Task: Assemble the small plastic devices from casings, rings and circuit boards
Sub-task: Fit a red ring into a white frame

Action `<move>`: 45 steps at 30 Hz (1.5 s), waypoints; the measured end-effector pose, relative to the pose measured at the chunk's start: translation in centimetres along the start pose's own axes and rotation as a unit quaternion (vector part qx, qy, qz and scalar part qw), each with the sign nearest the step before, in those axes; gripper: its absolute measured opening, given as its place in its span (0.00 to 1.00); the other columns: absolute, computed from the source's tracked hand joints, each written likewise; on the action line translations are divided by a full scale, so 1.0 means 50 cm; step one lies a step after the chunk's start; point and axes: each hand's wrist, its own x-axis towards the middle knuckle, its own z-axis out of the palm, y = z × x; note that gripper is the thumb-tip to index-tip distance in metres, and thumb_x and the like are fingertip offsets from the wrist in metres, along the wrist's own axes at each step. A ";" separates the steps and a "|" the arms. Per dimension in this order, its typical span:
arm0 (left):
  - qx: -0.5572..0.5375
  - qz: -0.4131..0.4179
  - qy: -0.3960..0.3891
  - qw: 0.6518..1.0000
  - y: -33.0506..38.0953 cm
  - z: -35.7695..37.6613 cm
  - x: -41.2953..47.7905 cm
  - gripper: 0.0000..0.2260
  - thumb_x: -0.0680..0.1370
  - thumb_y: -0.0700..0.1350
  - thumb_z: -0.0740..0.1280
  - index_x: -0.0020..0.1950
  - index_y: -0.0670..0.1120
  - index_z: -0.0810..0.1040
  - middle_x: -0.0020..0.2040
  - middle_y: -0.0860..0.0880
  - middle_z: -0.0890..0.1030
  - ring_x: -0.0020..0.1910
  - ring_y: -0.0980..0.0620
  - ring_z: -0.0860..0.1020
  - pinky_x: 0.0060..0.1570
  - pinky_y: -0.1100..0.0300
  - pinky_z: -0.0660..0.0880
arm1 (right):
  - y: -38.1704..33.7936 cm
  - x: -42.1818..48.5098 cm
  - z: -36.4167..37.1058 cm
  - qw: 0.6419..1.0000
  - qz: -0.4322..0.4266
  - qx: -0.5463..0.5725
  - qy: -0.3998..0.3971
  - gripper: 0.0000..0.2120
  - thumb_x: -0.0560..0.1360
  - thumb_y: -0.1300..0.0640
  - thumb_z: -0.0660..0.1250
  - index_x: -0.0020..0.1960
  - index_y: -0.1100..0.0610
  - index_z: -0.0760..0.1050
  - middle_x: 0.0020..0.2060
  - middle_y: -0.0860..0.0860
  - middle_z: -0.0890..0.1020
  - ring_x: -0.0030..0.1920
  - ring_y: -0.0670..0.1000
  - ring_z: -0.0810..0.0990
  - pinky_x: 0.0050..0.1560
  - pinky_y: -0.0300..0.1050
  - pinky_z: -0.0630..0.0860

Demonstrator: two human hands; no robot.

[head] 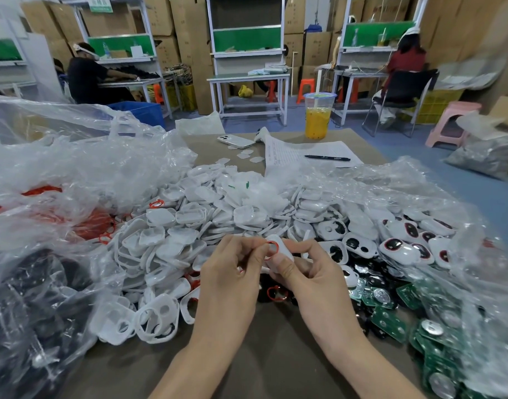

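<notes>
My right hand (pixel 307 272) grips a small white casing (pixel 284 250) above the table's near middle, thumb on its lower face. A red ring (pixel 271 250) sits at the casing's round opening, and my left hand (pixel 232 272) pinches that ring with fingertips. A big heap of white casings (pixel 206 223) covers the table behind my hands. Loose red rings (pixel 276 293) lie under my hands, and more red rings (pixel 91 223) fill a clear bag at the left. Green circuit boards (pixel 437 335) lie at the lower right. Assembled white casings with dark inserts (pixel 402 246) lie at the right.
Clear plastic bags (pixel 60 156) crowd the left and right sides. A cup of orange drink (pixel 317 116), a phone (pixel 235 141), a paper sheet (pixel 304 156) and a pen (pixel 327 157) sit at the table's far end. Two people work at benches behind.
</notes>
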 end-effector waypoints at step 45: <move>0.068 0.133 -0.054 0.987 -0.019 -0.013 -0.001 0.09 0.79 0.54 0.65 0.58 0.60 0.79 0.50 0.62 0.74 0.51 0.66 0.77 0.47 0.78 0.68 | -0.010 0.008 -0.009 0.996 0.023 0.088 -0.015 0.11 0.72 0.52 0.72 0.52 0.56 0.81 0.44 0.59 0.87 0.48 0.56 0.87 0.49 0.43 0.83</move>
